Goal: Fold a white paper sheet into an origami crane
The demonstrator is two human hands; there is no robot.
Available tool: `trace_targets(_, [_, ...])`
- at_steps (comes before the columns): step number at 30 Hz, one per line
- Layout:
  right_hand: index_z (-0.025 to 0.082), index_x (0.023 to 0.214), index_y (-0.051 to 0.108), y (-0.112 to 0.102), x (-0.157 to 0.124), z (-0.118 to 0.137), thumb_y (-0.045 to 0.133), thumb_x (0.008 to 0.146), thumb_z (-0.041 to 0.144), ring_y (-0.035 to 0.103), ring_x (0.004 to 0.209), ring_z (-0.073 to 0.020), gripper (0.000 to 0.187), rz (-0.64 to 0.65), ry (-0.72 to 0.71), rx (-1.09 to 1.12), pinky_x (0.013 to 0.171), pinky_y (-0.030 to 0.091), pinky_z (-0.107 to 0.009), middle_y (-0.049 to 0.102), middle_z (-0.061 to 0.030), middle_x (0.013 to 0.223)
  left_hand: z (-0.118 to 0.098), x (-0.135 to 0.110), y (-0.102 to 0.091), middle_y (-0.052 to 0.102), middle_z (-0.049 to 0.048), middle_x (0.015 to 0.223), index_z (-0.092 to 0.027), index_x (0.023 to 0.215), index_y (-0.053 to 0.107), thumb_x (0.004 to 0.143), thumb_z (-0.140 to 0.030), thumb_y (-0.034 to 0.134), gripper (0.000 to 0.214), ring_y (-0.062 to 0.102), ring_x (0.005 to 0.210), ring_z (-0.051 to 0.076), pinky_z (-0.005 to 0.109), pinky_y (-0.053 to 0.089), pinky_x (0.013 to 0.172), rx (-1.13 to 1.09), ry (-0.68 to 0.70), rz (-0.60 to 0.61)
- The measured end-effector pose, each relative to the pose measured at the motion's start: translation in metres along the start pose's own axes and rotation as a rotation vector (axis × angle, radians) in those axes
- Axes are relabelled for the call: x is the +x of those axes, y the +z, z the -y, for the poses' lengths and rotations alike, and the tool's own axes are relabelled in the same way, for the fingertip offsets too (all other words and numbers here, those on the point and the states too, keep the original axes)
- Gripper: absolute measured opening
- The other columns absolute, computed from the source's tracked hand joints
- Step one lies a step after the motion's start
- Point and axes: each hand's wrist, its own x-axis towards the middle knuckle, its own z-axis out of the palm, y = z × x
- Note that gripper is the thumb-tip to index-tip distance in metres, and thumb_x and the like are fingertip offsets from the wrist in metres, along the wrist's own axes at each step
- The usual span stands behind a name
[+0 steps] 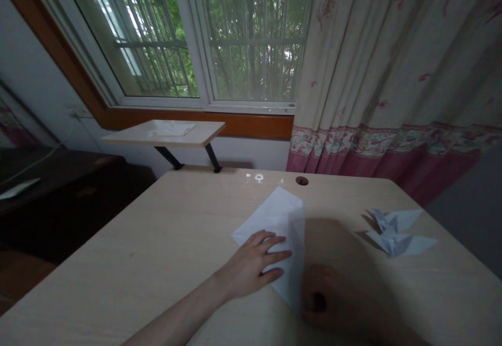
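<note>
A folded white sheet of paper (292, 231) lies on the desk, with a straight crease along its right side. My left hand (261, 260) rests flat on its lower left part, fingers spread apart. At the paper's lower right edge is my right hand (325, 296), in dark shadow. Its fingers are curled round and meet the paper near the bottom corner; their exact grip is hard to make out in the dim light. Two folded paper cranes (394, 239) sit close together on the right side of the desk.
The light wooden desk (176, 246) has a small raised shelf (137, 138) on black legs at the back left, with a white sheet or bag (171, 128) on it. A round cable hole (301, 181) lies near the back edge. Behind hang curtains (376, 84) beside a barred window (251, 43).
</note>
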Motion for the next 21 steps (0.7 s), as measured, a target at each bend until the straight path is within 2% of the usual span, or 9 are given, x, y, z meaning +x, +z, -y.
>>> trace_targets(6, [0.022,0.061,0.055,-0.002,0.002,-0.005,0.063,0.071,0.02,0.055,0.06,-0.0138,0.013,-0.034,0.042,0.086,0.06,0.04,-0.024,0.063,0.0038,0.063,-0.002,-0.001,-0.002,0.053,0.0038,0.148,-0.032,0.137,0.059,0.096,-0.026,0.061,0.042,0.046,0.134,0.03,0.051,0.039,0.113,-0.004,-0.002,-0.005])
trace_targets(13, [0.021,0.062,0.053,0.008,0.007,-0.012,0.062,0.078,0.023,0.053,0.056,-0.0124,0.019,-0.097,0.019,0.098,0.054,0.038,-0.022,0.062,0.0045,0.061,-0.002,-0.002,-0.003,0.054,0.0026,0.147,-0.033,0.134,0.062,0.092,-0.02,0.059,0.044,0.05,0.134,0.028,0.052,0.034,0.117,-0.009,0.009,0.0])
trace_targets(17, [0.021,0.063,0.053,0.01,0.008,-0.019,0.063,0.08,0.025,0.055,0.061,-0.0159,0.02,-0.189,-0.016,0.016,0.06,0.041,-0.027,0.064,0.0013,0.064,-0.002,-0.002,-0.004,0.055,0.0028,0.147,-0.032,0.132,0.064,0.09,-0.018,0.059,0.044,0.05,0.136,0.027,0.051,0.033,0.119,-0.014,0.01,0.011])
trace_targets(21, [0.022,0.068,0.058,0.004,0.009,-0.027,0.058,0.083,0.019,0.059,0.067,-0.0198,0.015,-0.277,-0.031,-0.1,0.067,0.044,-0.032,0.065,-0.0015,0.07,-0.001,-0.003,-0.003,0.056,0.0036,0.146,-0.03,0.131,0.065,0.091,-0.021,0.06,0.041,0.049,0.137,0.027,0.05,0.034,0.119,-0.016,0.014,0.012])
